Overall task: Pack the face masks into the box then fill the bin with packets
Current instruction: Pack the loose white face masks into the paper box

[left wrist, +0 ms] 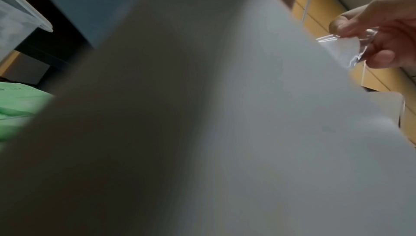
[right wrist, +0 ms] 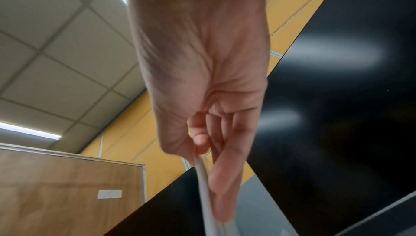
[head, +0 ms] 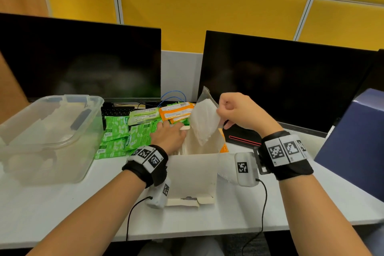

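Note:
An open white cardboard box [head: 193, 172] stands on the desk in front of me, with white masks stacked inside. My right hand [head: 220, 113] pinches a white face mask [head: 203, 122] in a clear wrapper by its corner, tilted above the box's opening. The right wrist view shows thumb and fingers [right wrist: 200, 152] closed on the mask's edge [right wrist: 203, 186]. My left hand [head: 168, 135] lies flat with straight fingers on the box's left rim. The box wall [left wrist: 225, 115] fills the left wrist view. Green packets [head: 124, 133] and orange packets [head: 176, 111] lie behind the box.
A clear plastic bin [head: 52, 131] stands at the left, beside the green packets. Two dark monitors [head: 280, 81] line the back. A dark blue box [head: 353, 141] sits at the right, a black case with a red stripe [head: 243, 137] behind my right wrist.

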`<state>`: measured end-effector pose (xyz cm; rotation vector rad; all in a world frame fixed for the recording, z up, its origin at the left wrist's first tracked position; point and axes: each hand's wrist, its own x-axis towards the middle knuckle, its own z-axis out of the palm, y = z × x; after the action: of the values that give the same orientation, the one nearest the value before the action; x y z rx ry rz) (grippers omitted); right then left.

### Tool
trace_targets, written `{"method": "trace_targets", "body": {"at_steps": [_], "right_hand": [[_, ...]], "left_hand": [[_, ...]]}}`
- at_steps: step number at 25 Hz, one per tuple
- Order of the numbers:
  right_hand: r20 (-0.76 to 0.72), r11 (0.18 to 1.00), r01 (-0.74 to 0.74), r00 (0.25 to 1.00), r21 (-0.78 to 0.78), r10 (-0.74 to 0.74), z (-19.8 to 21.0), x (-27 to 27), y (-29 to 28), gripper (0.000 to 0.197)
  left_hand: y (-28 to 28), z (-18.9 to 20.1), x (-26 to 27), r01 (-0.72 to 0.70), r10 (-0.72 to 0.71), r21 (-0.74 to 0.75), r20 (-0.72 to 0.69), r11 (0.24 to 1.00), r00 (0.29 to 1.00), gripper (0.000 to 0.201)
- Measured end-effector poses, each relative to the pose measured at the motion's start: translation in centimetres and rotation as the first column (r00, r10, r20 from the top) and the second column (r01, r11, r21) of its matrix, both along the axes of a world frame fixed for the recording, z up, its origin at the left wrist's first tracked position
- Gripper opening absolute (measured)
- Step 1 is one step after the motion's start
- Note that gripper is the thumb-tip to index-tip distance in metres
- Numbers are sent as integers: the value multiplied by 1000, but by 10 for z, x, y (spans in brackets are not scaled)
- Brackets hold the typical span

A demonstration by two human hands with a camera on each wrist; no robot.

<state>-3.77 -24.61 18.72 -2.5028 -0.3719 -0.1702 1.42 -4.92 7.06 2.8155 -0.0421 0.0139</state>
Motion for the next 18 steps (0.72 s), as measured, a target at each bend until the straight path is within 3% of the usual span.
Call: {"method": "trace_targets", "body": {"at_steps": [2, 5, 9, 12, 15, 18], "right_hand": [[-37, 997, -15, 999, -79, 12, 6, -9, 6, 13], [28, 967, 38, 999, -251, -32, 16, -18, 15, 21], [28, 858, 63, 998, -510, -56, 8, -19, 33, 14], [33, 827, 81, 997, -556, -75, 6, -24, 37, 15], [131, 800, 151, 987, -581, -91, 12, -21, 35, 16], [63, 799, 57, 998, -599, -23, 5, -10, 42, 6]], "left_hand": [[0, 0, 0, -1, 1, 4, 4, 1000, 1000, 42], [1, -1, 1, -8, 8, -10, 13, 1000, 1000, 42], [1, -3, 2, -8, 8, -6, 6, 1000, 1000, 41], [2, -1, 1, -5, 5, -8, 2, 1000, 1000, 41], [1, 0, 1, -13, 13, 2, -10, 1000, 1000, 42], [0, 0, 1, -14, 14, 4, -17, 1000, 1000, 43]]}}
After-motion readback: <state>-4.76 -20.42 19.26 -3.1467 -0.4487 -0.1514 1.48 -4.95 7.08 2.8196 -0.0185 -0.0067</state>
